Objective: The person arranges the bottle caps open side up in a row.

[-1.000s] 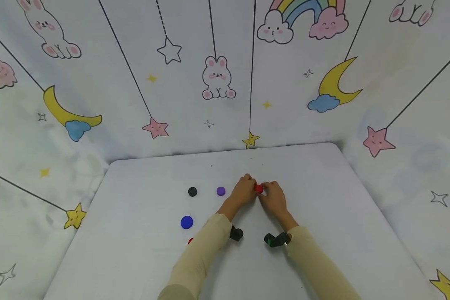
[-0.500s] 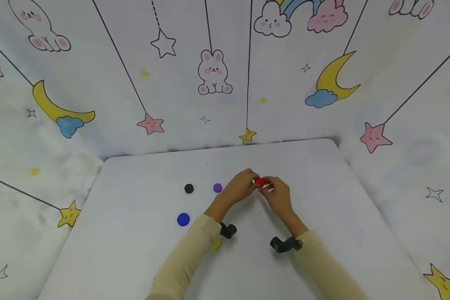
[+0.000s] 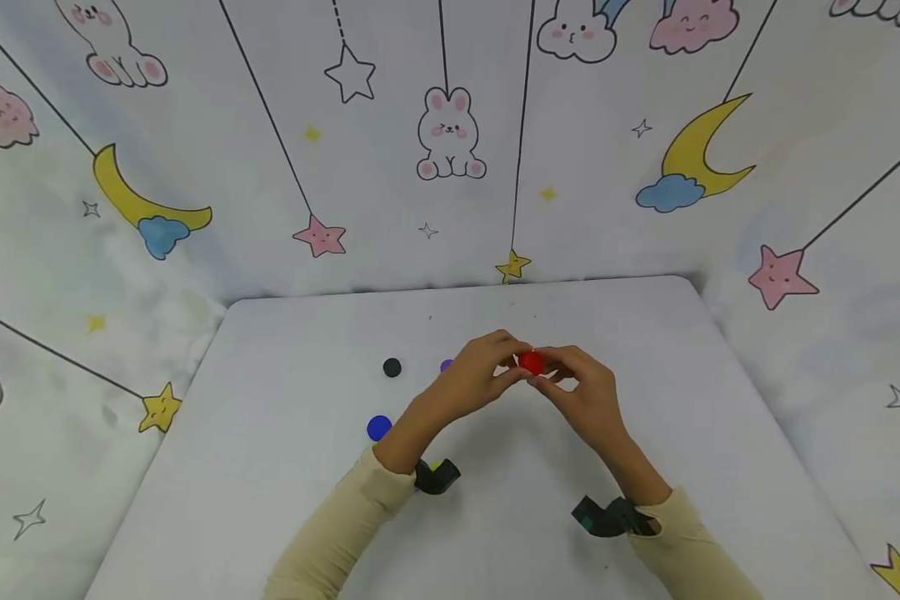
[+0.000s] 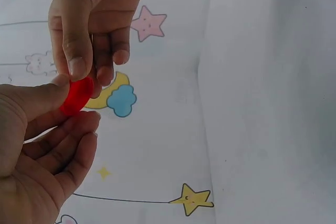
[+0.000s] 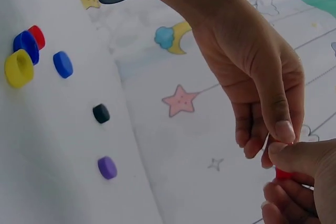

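Above the table, a red bottle cap (image 3: pixel 531 363) is held between my two hands. My left hand (image 3: pixel 476 371) pinches it from the left with thumb and fingers. From the other side, my right hand (image 3: pixel 585 392) pinches it too, and the thumbs nearly meet. The left wrist view shows the red cap (image 4: pixel 79 97) tilted between the fingertips; in the right wrist view mostly hidden by fingers. Below the hands on the table, a purple cap (image 5: pixel 107 167) and a black cap (image 3: pixel 392 367) lie apart, with a blue cap (image 3: pixel 378 428) nearer the left wrist.
A yellow cap (image 5: pixel 19 69), another blue cap (image 5: pixel 26 45) and another red cap (image 5: pixel 37 36) appear close together in the right wrist view. My left forearm covers most of that group in the head view. A patterned cloth wall (image 3: pixel 592 242) stands behind the white table (image 3: pixel 292 350).
Both hands have lifted off the table and come nearer the head camera, carrying the red cap between them. The wrists have spread apart. The other caps lie where they were.
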A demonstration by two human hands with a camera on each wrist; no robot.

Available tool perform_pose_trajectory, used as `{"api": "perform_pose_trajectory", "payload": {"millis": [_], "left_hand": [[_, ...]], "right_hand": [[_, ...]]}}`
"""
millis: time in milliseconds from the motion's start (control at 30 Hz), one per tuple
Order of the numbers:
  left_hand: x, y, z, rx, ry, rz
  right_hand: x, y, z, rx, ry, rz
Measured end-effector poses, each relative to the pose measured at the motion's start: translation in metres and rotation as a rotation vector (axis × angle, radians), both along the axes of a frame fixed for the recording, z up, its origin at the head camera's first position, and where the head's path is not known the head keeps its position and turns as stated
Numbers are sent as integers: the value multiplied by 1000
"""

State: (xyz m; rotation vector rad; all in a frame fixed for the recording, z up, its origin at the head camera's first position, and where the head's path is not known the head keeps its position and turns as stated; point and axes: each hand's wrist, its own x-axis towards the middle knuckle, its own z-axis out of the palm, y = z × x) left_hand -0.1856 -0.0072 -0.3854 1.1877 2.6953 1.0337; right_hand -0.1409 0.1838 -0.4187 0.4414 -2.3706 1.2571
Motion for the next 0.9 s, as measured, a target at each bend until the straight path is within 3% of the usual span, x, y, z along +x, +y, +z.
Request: {"api": "perform_pose_trajectory", "payload": {"millis": [233, 533, 733, 900], "left_hand": [[11, -14, 7, 109, -19, 12], [33, -41, 16, 260, -75, 23], [42, -48, 20, 371, -58, 19], [51, -57, 18, 450, -10, 48]], "right_hand": [[5, -8, 17, 19, -9, 28], [20, -24, 35, -35, -37, 149], [26, -33, 45, -65, 20, 175], [30, -44, 51, -49, 140, 199]]}}
